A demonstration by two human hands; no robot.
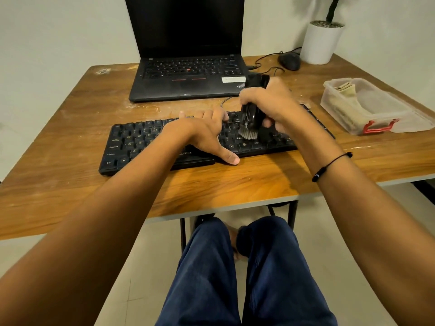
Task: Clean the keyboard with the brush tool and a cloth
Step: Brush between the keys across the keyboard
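The right hand has its fingers curled tight round the black brush tool, whose grey bristles below the fingers touch the keys of the black keyboard. The left hand lies flat on the keyboard, fingers spread, thumb reaching over its near edge onto the wooden table. Beyond the fingers stands an open laptop; to their right a clear box holds a folded cloth.
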